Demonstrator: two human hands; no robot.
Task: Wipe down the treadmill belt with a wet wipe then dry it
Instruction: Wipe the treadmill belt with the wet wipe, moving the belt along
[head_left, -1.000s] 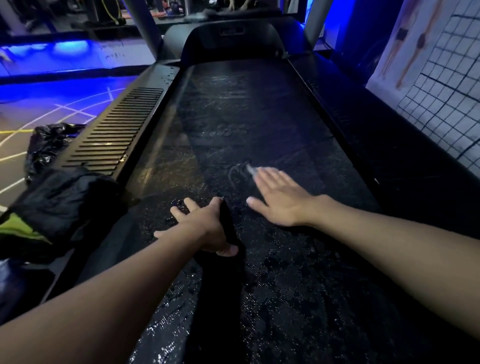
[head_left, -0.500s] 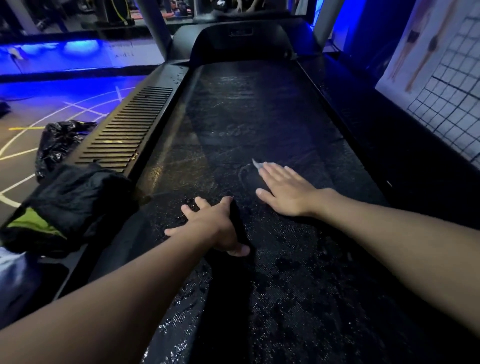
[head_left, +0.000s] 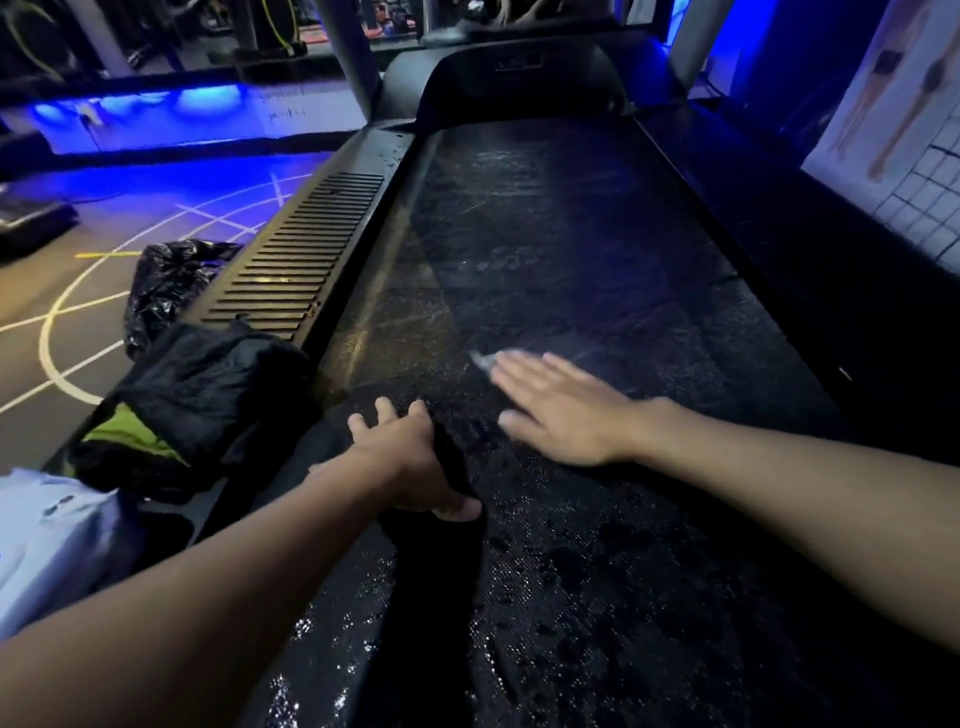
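Observation:
The black treadmill belt (head_left: 545, 249) runs away from me, glistening with wet patches near me. My right hand (head_left: 561, 410) lies flat on the belt with straight fingers, pressing a pale wet wipe (head_left: 485, 360) whose corner pokes out past the fingertips. My left hand (head_left: 405, 457) rests on the belt near its left edge, fingers spread, thumb out to the right. A dark shape lies under the left palm; I cannot tell if it is a cloth or a shadow.
A ribbed side rail (head_left: 296, 265) borders the belt on the left, a dark rail (head_left: 810, 270) on the right. A black bundle with a green patch (head_left: 197, 400) and a white item (head_left: 47, 540) sit at left. A black bag (head_left: 166, 280) lies on the floor.
My right hand with the wipe has slid slightly across the belt and is blurred with motion. The left hand stays planted. My view has shifted a little to the left.

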